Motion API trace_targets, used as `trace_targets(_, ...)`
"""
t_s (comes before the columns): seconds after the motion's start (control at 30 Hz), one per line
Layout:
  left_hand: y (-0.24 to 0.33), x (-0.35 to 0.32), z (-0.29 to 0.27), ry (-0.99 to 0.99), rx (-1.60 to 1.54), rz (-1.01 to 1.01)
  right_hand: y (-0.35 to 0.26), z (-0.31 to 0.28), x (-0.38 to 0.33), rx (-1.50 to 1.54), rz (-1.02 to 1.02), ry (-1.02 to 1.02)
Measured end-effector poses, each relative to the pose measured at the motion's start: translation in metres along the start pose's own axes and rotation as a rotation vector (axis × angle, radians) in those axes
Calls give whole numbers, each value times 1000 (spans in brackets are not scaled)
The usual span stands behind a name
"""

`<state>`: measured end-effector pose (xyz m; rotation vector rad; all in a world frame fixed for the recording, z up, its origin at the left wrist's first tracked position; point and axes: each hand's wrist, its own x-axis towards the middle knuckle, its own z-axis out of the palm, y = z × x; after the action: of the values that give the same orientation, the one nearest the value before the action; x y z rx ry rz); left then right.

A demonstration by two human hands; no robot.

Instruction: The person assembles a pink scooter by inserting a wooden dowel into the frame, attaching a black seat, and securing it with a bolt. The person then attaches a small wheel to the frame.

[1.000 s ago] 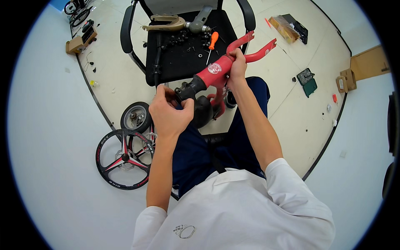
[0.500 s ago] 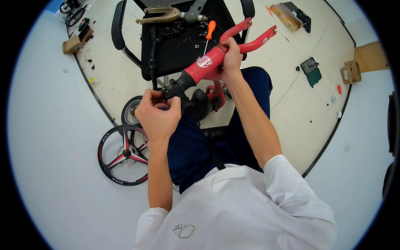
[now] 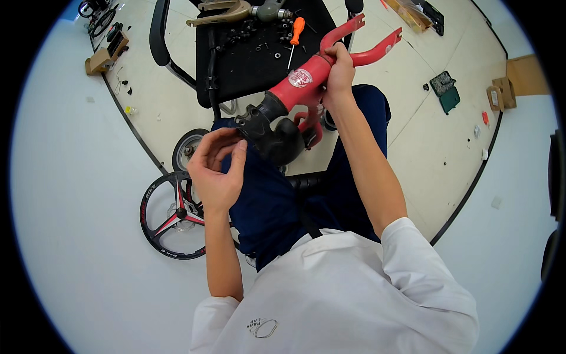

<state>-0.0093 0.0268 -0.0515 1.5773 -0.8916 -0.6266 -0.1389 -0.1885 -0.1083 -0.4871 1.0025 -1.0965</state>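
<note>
My right hand is wrapped round the crown of a red bike fork, where it meets the red head tube of a small frame. The fork's prongs point up and to the right. At the head tube's lower left end sits a black handlebar stem, with a rounded black part beside it. My left hand is by the stem's clamp end, fingers curved and thumb apart, with nothing visible between them. Its fingertips are at the stem; whether they touch it I cannot tell.
A black chair ahead holds an orange screwdriver, small bolts, a tan fork and a black tube. Left of my legs lie a three-spoke wheel and a smaller wheel. A green case lies open at right.
The left thumb has drawn away from the stem and the pinch has loosened. The red frame with its stem has shifted slightly right in view, my right hand still gripping it.
</note>
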Motion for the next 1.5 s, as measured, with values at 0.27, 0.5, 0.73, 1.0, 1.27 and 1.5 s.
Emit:
trace_targets(0.27, -4, 1, 7, -30, -70, -29, -2, -6, 2, 17, 42, -22)
trace_targets(0.5, -15, 1, 7, -14, -65, 106, -3, -10, 6, 22, 20, -21)
trace_targets(0.73, -1, -6, 26, 222, 214, 162, 0, -9, 6, -3, 18, -24)
trace_targets(1.0, -2, -4, 22, 219, 90, 48, -1, -7, 7, 11, 19, -46)
trace_targets(1.27, -32, 1, 1, 166, 174, 58, -7, -11, 4, 9, 15, -57)
trace_targets(1.5, 0, 0, 12, 10, 165, 222, -7, -13, 6, 27, -1, -59)
